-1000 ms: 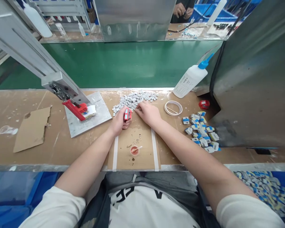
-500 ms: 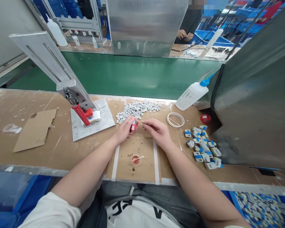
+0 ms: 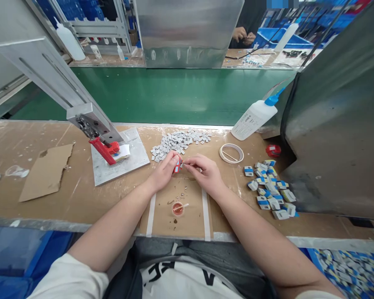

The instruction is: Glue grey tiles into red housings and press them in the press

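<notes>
My left hand [image 3: 162,173] is closed around a small red part with pale blue-white patches [image 3: 177,166]. At the right side of that part, the thumb and fingers of my right hand [image 3: 208,173] pinch a tiny grey piece [image 3: 182,165], which appears to touch it. Just behind my hands lies a pile of small grey flat pieces [image 3: 174,143]. Closer to me, a little cup of reddish liquid [image 3: 178,209] with a thin stick in it stands on a cardboard sheet [image 3: 162,224] edged by two white tape strips.
On the left stands a metal fixture with a red-handled clamp [image 3: 102,150]. At right are a tape roll [image 3: 222,154], a squeeze bottle [image 3: 252,120], several blue-banded blocks [image 3: 263,202] and another red part [image 3: 273,150]. A green belt [image 3: 180,97] runs behind; a person's hands [image 3: 243,36] show beyond.
My right hand has moved left, bringing the grey piece from a gap away up to the red part. My left hand still holds the red part. The view has shifted slightly.
</notes>
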A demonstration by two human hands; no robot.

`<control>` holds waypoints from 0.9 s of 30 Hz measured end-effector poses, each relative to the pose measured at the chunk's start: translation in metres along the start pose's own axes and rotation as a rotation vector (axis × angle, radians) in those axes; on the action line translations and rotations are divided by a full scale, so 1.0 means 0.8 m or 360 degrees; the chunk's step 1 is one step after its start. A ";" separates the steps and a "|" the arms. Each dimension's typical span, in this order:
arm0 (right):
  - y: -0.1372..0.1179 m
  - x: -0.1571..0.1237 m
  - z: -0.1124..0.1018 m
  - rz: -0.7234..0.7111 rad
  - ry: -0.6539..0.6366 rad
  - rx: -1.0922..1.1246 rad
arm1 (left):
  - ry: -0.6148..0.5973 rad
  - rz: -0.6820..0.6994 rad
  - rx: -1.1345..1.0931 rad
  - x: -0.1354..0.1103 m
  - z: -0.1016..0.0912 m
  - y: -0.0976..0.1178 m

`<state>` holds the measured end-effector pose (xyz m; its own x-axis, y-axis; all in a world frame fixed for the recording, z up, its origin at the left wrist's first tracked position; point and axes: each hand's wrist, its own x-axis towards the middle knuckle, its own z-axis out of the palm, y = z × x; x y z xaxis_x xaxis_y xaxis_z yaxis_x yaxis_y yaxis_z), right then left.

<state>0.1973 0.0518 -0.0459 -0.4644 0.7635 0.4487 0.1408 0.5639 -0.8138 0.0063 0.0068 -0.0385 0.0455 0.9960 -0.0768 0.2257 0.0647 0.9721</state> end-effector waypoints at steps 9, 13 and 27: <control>-0.001 -0.003 0.011 -0.0170 0.0154 -0.0069 | 0.0116 0.0152 0.0192 0.001 0.003 -0.009; 0.000 -0.002 0.018 -0.0092 0.0163 -0.0008 | 0.0102 0.0133 0.0063 0.002 0.002 -0.009; 0.004 -0.004 0.006 -0.0012 -0.0340 -0.0543 | -0.0020 0.0204 0.0424 -0.005 0.001 -0.002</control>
<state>0.1948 0.0496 -0.0514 -0.6328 0.6967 0.3379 0.4023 0.6687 -0.6254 0.0067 0.0028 -0.0401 0.1016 0.9941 0.0385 0.4647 -0.0816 0.8817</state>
